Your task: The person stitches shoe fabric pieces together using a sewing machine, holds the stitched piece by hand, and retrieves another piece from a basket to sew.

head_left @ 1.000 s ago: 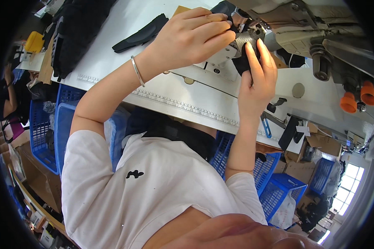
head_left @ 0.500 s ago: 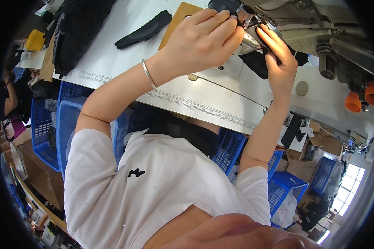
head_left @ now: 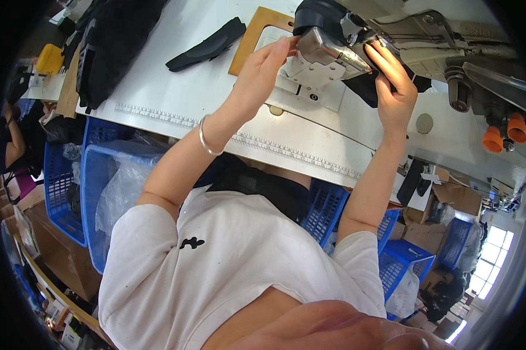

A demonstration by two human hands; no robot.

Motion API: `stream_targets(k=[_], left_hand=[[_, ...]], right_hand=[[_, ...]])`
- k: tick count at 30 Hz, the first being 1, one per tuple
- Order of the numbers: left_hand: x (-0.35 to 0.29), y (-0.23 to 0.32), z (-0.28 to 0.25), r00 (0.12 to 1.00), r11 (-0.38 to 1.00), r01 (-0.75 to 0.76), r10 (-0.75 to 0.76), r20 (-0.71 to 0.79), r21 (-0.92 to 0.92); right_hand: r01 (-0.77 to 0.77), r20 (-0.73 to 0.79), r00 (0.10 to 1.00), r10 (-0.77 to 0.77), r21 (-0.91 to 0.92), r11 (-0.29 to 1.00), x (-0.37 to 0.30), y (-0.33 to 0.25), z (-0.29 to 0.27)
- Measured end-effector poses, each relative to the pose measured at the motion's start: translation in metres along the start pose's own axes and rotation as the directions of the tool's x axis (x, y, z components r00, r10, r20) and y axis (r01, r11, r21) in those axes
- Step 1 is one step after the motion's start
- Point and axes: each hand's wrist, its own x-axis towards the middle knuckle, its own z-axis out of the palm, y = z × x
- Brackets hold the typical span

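Note:
A black fabric piece (head_left: 318, 16) is wrapped over the narrow metal bed (head_left: 322, 46) of a sewing machine, under its head. My left hand (head_left: 262, 79) is at the left of this bed, its fingers stretched out and fingertips close to the fabric's lower left edge. Whether they touch the fabric I cannot tell. At the right side of the bed, my right hand (head_left: 396, 81) has its fingers laid along dark fabric near the needle area, thumb folded below. Black cloth (head_left: 362, 88) hangs down between the bed and that hand.
A loose black padded piece (head_left: 207, 45) lies on the white table (head_left: 175, 87), beside a pile of black pieces (head_left: 114, 44). A ruler strip (head_left: 292, 153) runs along the front edge. Orange knobs (head_left: 492, 139) hang at right. Blue baskets (head_left: 93, 204) stand below.
My left hand has come off the top of the metal bed and moved left and down, its fingers straightening. The bed is now uncovered. My right hand stays almost in place.

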Motion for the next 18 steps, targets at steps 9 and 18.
stream_targets(k=[9, 18], left_hand=[[0.045, 0.035, 0.003, 0.996, 0.693, 0.058, -0.087, -0.004, -0.718], [-0.028, 0.061, -0.058, 0.986, 0.515, -0.16, 0.129, -0.108, -0.842]], right_hand=[[-0.01, -0.121, 0.993, -0.011, -0.167, 0.986, -0.011, -0.004, 0.021], [0.141, -0.245, 0.965, -0.091, 0.194, 0.971, -0.061, -0.102, 0.102]])
